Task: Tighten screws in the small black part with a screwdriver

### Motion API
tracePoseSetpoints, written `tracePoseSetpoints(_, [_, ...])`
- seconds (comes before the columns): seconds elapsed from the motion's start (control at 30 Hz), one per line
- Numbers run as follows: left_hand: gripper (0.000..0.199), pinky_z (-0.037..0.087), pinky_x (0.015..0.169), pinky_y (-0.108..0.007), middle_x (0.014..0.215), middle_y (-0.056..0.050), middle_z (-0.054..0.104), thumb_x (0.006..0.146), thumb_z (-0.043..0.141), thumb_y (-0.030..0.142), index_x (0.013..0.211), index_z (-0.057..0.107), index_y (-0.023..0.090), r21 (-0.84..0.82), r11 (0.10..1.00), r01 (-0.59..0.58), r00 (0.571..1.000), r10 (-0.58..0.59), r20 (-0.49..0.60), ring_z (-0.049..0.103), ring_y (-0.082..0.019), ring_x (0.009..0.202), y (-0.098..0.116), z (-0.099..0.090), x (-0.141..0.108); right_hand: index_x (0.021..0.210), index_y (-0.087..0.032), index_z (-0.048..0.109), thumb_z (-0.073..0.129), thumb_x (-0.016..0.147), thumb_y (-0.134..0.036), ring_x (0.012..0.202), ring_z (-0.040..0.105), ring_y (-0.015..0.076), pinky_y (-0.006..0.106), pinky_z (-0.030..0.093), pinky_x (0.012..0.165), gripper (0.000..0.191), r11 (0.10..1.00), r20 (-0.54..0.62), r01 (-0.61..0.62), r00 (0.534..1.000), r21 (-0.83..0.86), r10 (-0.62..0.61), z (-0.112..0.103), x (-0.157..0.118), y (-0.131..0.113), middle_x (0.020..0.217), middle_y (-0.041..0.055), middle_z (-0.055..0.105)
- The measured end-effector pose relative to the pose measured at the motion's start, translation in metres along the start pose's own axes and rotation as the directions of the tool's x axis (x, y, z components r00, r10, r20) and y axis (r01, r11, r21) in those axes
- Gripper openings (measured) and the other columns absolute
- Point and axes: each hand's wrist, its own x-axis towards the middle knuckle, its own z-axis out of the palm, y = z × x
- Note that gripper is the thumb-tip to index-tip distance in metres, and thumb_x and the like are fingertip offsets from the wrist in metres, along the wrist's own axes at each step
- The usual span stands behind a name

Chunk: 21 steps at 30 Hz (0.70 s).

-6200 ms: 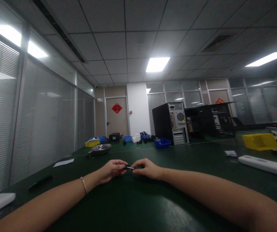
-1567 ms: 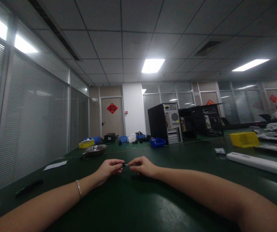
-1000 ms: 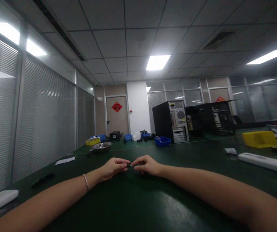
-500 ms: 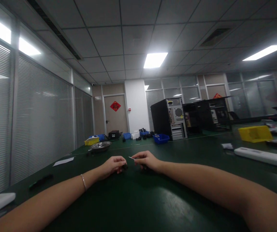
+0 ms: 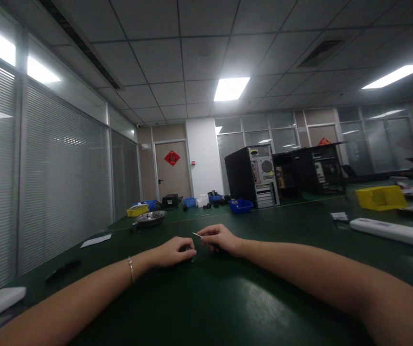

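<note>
My left hand is low over the green table, its fingers curled round something small and dark that I cannot make out. A bracelet circles that wrist. Just to its right, my right hand is closed in a pinch on a thin metal tool, its bright shaft pointing left over my left hand. The tool's handle is hidden in my fingers, so its exact kind does not show. The two hands are close together but apart.
A round metal dish stands beyond my left hand, near a white sheet. Further back are a blue bin and a computer case. To the right are a yellow bin and a long white bar. A dark tool lies left.
My left hand has shifted slightly right and down and turned, back of the hand more upward. My right hand with the thin metal tool has hardly moved.
</note>
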Motion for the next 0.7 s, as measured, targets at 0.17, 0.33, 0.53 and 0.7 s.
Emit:
tracePoseSetpoints(0.17, [0.033, 0.037, 0.070, -0.025, 0.093, -0.005, 0.054, 0.080, 0.048, 0.044, 0.094, 0.060, 0.017, -0.024, 1.000, -0.011, 0.995, 0.009, -0.098, 0.048, -0.017, 0.081, -0.004, 0.001, -0.004, 0.103, -0.014, 0.061, 0.063, 0.071, -0.042, 0.051, 0.049, 0.0070, 0.020, 0.034, 0.045, 0.043, 1.000, -0.011, -0.016, 1.000, -0.007, 0.016, 0.000, 0.002, 0.003, 0.074, 0.0006, 0.059])
tracePoseSetpoints(0.33, [0.037, 0.038, 0.069, -0.026, 0.095, -0.005, 0.053, 0.076, 0.054, 0.045, 0.103, 0.058, 0.020, -0.070, 0.996, 0.056, 0.998, -0.056, -0.007, 0.049, -0.018, 0.083, -0.008, -0.012, -0.009, 0.095, -0.015, 0.056, 0.061, 0.073, -0.040, 0.047, 0.044, 0.0061, 0.019, 0.033, 0.043, 0.034, 0.988, -0.037, -0.070, 0.997, -0.134, 0.066, 0.004, 0.004, -0.001, 0.067, -0.0032, 0.052])
tracePoseSetpoints(0.53, [0.045, 0.038, 0.071, -0.027, 0.096, -0.003, 0.052, 0.066, 0.068, 0.036, 0.108, 0.058, 0.025, -0.042, 0.998, 0.053, 0.989, -0.047, 0.139, 0.048, -0.019, 0.086, -0.003, -0.024, -0.015, 0.088, -0.018, 0.054, 0.069, 0.065, -0.032, 0.068, 0.051, 0.0115, 0.020, 0.039, 0.055, 0.031, 0.880, 0.050, 0.014, 0.999, -0.475, 0.011, 0.011, -0.001, -0.018, 0.078, -0.0017, 0.055])
tracePoseSetpoints(0.7, [0.048, 0.038, 0.072, -0.028, 0.089, -0.001, 0.051, 0.064, 0.071, 0.031, 0.108, 0.057, 0.022, -0.196, 0.976, 0.093, 0.989, -0.067, 0.135, 0.048, -0.017, 0.083, -0.011, -0.025, -0.013, 0.094, -0.020, 0.054, 0.069, 0.061, -0.049, 0.071, 0.055, 0.0163, 0.023, 0.040, 0.053, 0.046, 0.791, 0.031, -0.064, 0.994, -0.609, 0.104, 0.021, -0.005, -0.027, 0.084, 0.0013, 0.059])
